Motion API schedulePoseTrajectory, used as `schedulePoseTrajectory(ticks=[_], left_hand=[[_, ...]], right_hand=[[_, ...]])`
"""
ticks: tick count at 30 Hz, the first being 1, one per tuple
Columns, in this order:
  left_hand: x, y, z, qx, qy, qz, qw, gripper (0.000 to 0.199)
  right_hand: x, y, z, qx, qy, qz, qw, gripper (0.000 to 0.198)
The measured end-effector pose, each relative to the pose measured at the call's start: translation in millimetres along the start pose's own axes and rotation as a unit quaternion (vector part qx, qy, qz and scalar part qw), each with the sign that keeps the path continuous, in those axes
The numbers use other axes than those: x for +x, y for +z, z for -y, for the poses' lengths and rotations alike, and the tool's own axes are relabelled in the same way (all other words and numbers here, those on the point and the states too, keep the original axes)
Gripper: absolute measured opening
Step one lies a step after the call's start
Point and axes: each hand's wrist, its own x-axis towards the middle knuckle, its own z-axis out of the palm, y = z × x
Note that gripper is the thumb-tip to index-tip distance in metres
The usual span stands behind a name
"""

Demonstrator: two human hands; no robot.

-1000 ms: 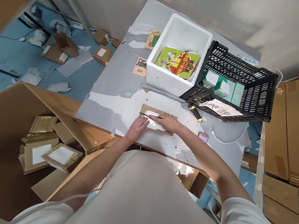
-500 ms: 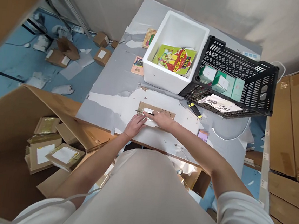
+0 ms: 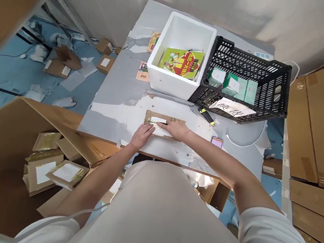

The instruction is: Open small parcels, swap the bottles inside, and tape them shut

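Observation:
A flat brown cardboard package (image 3: 147, 116) with clear tape on its left end and a white label (image 3: 158, 119) lies on the table near the front edge. My right hand (image 3: 176, 129) rests over its right part, fingers closed around a thin, dark, pointed tool (image 3: 162, 123). The tool's slim end points left across the label; I cannot make out its exact kind. At the package's lower left edge lies my left hand (image 3: 143, 135), palm down, its fingers stretched out and touching the package near the tool's tip.
Behind the package stand a white foam box (image 3: 173, 83) with picture books and a black crate (image 3: 271, 86) with green boxes. A black-and-yellow cutter (image 3: 206, 116), a small purple card (image 3: 217, 142) and a white cable (image 3: 242, 145) lie rightward. A large carton (image 3: 50, 116) holds packages at left.
The view has shifted slightly, moving the table things left in the picture. My left hand has drawn back a little towards me, showing more of the package's taped left end.

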Motion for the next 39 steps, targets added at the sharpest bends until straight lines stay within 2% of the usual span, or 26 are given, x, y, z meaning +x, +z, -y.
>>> schedulePoseTrajectory(ticks=[3, 6, 10, 15, 20, 24, 27, 29, 30, 32, 34, 36, 37, 39], left_hand=[[-0.4, 0.7, -0.3, 0.005, -0.002, -0.005, 1.000, 0.032], [-1.1, 1.1, -0.4, 0.013, 0.000, -0.011, 1.000, 0.032], [-1.1, 1.1, -0.7, 0.012, -0.004, -0.018, 1.000, 0.033], [0.8, -0.6, -2.4, -0.016, -0.013, -0.010, 1.000, 0.034], [4.4, -1.3, -3.7, 0.005, -0.001, -0.007, 1.000, 0.032], [6.0, -3.1, -6.4, 0.014, 0.001, -0.012, 1.000, 0.031], [5.8, -11.0, -10.8, 0.012, 0.002, 0.002, 1.000, 0.031], [8.1, -19.7, -14.1, 0.012, 0.002, 0.022, 1.000, 0.032], [11.0, -24.3, -15.3, 0.013, 0.004, 0.032, 0.999, 0.034], [21.9, -32.8, -16.3, 0.020, 0.013, 0.046, 0.999, 0.044], [38.8, -38.3, -15.0, 0.025, 0.028, 0.058, 0.998, 0.063], [57.9, -39.8, -11.8, 0.028, 0.042, 0.078, 0.996, 0.086], [66.6, -39.2, -9.8, 0.030, 0.046, 0.094, 0.994, 0.095], [79.6, -36.2, -5.9, 0.032, 0.049, 0.130, 0.990, 0.108]], right_hand=[[1.7, -5.1, 5.7, -0.013, 0.008, 0.017, 1.000, 0.055], [-9.9, -6.9, 1.9, -0.024, -0.008, 0.001, 1.000, 0.055], [-52.9, -0.3, -23.9, -0.033, 0.022, 0.015, 0.999, 0.061], [-98.5, 21.9, -52.0, -0.040, 0.072, 0.037, 0.996, 0.073], [-115.8, 33.7, -56.6, -0.015, 0.086, 0.018, 0.996, 0.078], [-142.0, 40.7, -63.3, 0.005, 0.112, 0.014, 0.994, 0.081], [-161.4, 59.1, -62.9, 0.088, 0.138, -0.050, 0.985, 0.070], [-166.0, 78.6, -55.0, 0.207, 0.161, -0.123, 0.957, 0.059], [-164.7, 89.3, -48.8, 0.277, 0.177, -0.153, 0.932, 0.056], [-155.6, 109.8, -33.4, 0.424, 0.209, -0.189, 0.861, 0.054], [-140.9, 125.7, -17.8, 0.552, 0.232, -0.210, 0.773, 0.057], [-126.3, 136.1, -5.8, 0.639, 0.240, -0.232, 0.693, 0.060], [-120.6, 139.5, -1.6, 0.665, 0.239, -0.241, 0.665, 0.061], [-113.6, 144.3, 3.4, 0.694, 0.233, -0.253, 0.633, 0.062]])
